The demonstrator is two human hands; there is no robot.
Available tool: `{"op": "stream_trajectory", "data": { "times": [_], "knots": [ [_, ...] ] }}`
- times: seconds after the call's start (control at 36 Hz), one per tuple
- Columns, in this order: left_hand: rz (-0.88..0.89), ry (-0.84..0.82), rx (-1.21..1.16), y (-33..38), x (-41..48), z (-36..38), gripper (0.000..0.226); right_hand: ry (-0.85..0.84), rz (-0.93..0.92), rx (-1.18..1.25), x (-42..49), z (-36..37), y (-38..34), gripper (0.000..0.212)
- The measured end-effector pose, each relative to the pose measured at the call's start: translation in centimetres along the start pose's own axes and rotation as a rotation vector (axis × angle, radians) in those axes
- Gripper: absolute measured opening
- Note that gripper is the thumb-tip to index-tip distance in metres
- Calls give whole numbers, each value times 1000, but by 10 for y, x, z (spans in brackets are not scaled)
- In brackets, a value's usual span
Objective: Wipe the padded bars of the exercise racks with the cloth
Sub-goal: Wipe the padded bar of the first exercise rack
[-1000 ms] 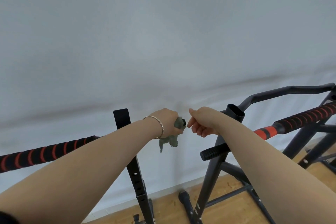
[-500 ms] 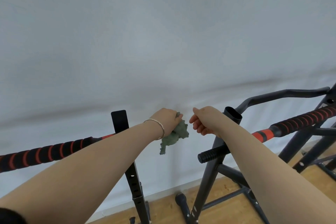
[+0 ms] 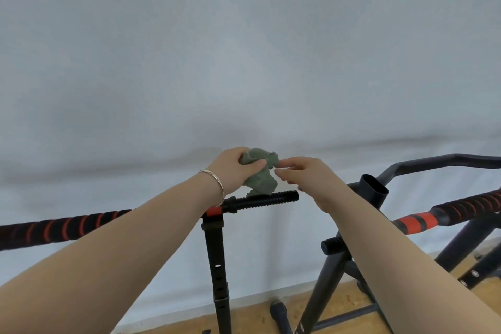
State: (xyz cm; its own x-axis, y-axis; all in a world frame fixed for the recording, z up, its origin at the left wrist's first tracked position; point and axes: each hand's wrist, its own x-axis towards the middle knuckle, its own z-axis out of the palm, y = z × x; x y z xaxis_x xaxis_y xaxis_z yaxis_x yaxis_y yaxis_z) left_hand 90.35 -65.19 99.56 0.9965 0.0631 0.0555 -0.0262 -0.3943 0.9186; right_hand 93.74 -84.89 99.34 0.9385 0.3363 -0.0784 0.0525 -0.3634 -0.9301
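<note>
Green cloth [image 3: 259,173] now raised above ribbed bar end [image 3: 267,197], bunched in left hand [image 3: 235,168], right hand [image 3: 303,173] brought closer, fingertips pinching its edge

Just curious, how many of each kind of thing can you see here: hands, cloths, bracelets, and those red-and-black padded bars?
Hands: 2, left hand and right hand
Green cloth: 1
Bracelet: 1
Red-and-black padded bars: 2, the left bar and the right bar
Total: 6
</note>
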Motion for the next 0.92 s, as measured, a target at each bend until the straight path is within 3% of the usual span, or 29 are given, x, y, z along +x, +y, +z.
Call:
{"op": "stream_trajectory", "data": {
  "times": [0.19,0.28,0.36,0.56,0.78,0.92],
  "knots": [
    [8,-51,-177,-2,-27,-34,17,-81,-115,-6,-13,16,-26,11],
    [-3,-70,-262,-2,-39,-48,23,-21,-148,-3,-14,27,-36,7],
    [-6,-55,-281,-3,-50,-62,14,28,-185,80,-14,40,-46,10],
    [-3,23,-192,-13,-72,-92,10,50,-201,143,-19,80,-70,11],
    [-27,85,-24,-25,-104,-126,28,-14,-220,102,-29,135,-88,9],
    [-84,93,38,-33,-126,-155,13,-3,-263,-5,-32,161,-96,9]
  ]
}}
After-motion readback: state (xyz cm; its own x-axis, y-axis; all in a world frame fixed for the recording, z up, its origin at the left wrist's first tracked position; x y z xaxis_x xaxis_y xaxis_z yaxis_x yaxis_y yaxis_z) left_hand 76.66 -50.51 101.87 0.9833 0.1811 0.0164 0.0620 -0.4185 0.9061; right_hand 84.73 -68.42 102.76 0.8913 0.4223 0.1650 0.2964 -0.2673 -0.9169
